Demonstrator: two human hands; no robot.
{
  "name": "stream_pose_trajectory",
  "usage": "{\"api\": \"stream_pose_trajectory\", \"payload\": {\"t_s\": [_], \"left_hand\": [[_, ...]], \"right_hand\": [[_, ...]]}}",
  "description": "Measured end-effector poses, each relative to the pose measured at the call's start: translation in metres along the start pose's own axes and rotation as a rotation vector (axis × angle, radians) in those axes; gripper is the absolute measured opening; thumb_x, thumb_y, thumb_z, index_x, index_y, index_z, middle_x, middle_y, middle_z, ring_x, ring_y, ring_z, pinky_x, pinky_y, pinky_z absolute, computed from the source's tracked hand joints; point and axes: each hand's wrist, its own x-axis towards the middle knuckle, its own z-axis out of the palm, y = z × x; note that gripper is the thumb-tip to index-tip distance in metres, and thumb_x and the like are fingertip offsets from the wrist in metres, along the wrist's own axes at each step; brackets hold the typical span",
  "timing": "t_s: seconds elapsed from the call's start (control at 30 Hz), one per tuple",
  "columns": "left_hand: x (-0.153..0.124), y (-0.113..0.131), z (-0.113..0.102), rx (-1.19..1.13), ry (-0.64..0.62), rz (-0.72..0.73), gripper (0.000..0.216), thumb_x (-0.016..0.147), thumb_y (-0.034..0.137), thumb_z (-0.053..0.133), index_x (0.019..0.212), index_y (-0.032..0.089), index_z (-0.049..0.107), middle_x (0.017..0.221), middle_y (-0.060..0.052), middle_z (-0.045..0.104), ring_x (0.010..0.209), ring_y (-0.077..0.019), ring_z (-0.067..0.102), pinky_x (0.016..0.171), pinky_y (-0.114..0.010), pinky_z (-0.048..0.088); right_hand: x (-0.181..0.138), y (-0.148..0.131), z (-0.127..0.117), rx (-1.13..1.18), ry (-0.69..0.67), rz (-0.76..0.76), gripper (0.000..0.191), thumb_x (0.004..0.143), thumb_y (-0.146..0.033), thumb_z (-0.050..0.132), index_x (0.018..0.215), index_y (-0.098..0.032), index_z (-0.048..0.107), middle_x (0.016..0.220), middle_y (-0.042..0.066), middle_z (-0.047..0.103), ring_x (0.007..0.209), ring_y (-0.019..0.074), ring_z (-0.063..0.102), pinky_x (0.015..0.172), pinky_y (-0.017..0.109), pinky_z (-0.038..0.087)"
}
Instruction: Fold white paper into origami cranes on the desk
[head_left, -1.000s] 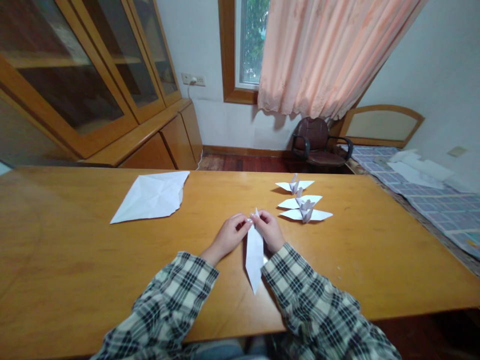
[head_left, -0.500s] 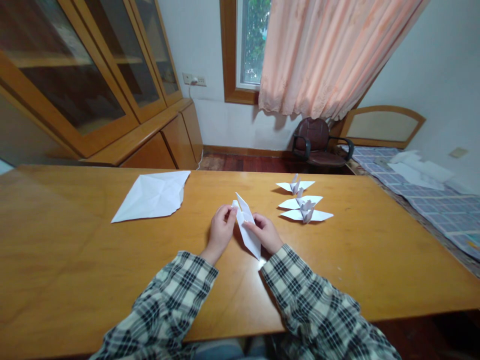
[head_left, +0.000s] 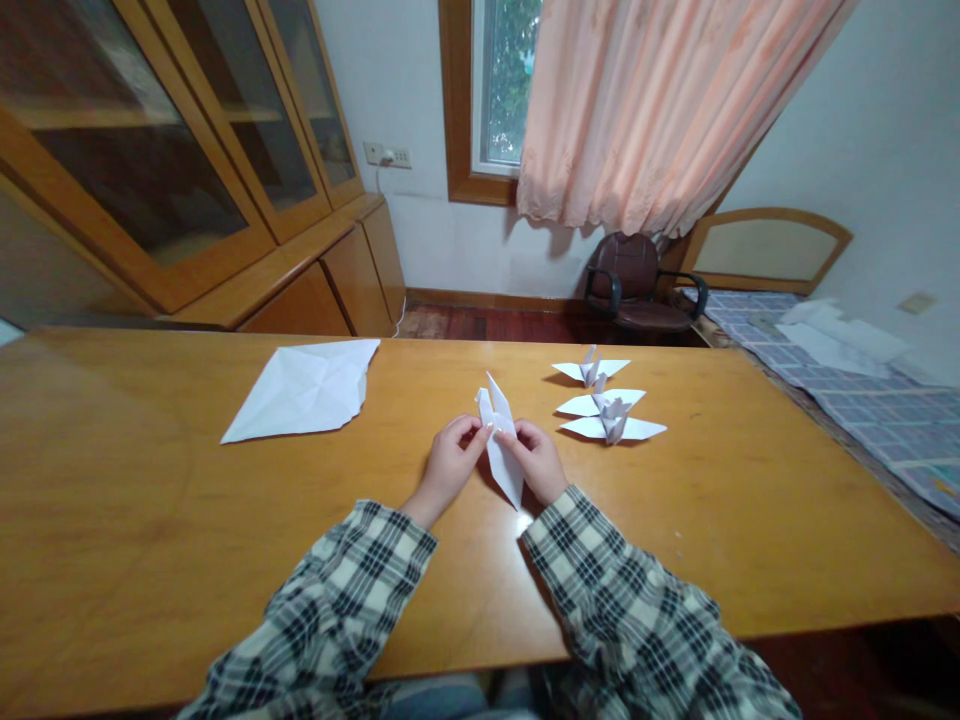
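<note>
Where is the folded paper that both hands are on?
In the head view, the folded paper is near the middle, held between the left hand and right hand, with three cranes to its right and the flat sheet to its left.

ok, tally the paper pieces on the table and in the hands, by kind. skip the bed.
Cranes with spread wings: 3
Creased sheet, lying open: 1
Folded paper piece, held by left hand and right hand: 1
Total: 5
</note>
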Motion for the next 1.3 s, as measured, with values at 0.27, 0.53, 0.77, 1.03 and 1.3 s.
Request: {"api": "stream_pose_trajectory", "payload": {"t_s": [0.27,0.53,0.77,1.03,1.3], "left_hand": [[-0.001,-0.001,-0.002,-0.076,0.060,-0.102,0.033,0.090,0.047,0.053,0.072,0.019,0.053,0.066,0.003,0.053,0.063,-0.0132,0.049,0.059,-0.023,0.038],[0.002,0.001,0.000,-0.259,-0.023,-0.149,0.031,0.087,0.047,0.058,0.082,0.017,0.058,0.074,0.000,0.061,0.069,-0.0142,0.055,0.062,-0.023,0.043],[0.006,-0.014,-0.001,-0.329,0.185,-0.220,0.034,0.087,0.050,0.058,0.076,0.018,0.057,0.069,0.002,0.056,0.064,-0.0124,0.049,0.060,-0.022,0.040],[0.007,-0.023,0.001,-0.481,0.195,-0.295,0.040,0.084,0.057,0.061,0.082,0.017,0.060,0.073,0.001,0.061,0.065,-0.0129,0.054,0.062,-0.023,0.043],[0.005,-0.007,0.001,-0.477,0.110,-0.324,0.035,0.080,0.052,0.065,0.082,0.017,0.063,0.072,0.001,0.061,0.064,-0.0130,0.054,0.061,-0.022,0.043]], "right_hand": [[-0.001,0.002,0.001,0.068,-0.039,0.030,0.036,0.072,-0.055,0.073,0.075,-0.020,0.067,0.070,0.000,0.065,0.066,0.0148,0.054,0.064,0.028,0.043],[0.001,0.004,0.000,0.037,-0.022,0.012,0.037,0.074,-0.056,0.071,0.073,-0.020,0.066,0.068,0.000,0.062,0.064,0.0144,0.053,0.061,0.028,0.043],[0.002,0.010,-0.003,0.064,-0.033,-0.063,0.036,0.083,-0.052,0.064,0.102,-0.022,0.068,0.076,0.000,0.060,0.062,0.0130,0.051,0.056,0.026,0.044],[0.000,0.014,-0.005,-0.090,-0.103,-0.290,0.039,0.087,-0.029,0.062,0.125,-0.029,0.061,0.105,0.004,0.059,0.075,0.0131,0.055,0.069,0.029,0.050],[-0.004,0.005,-0.007,-0.263,-0.140,-0.370,0.030,0.086,-0.026,0.065,0.115,-0.031,0.071,0.121,0.006,0.052,0.076,0.0119,0.053,0.069,0.031,0.053]]}}
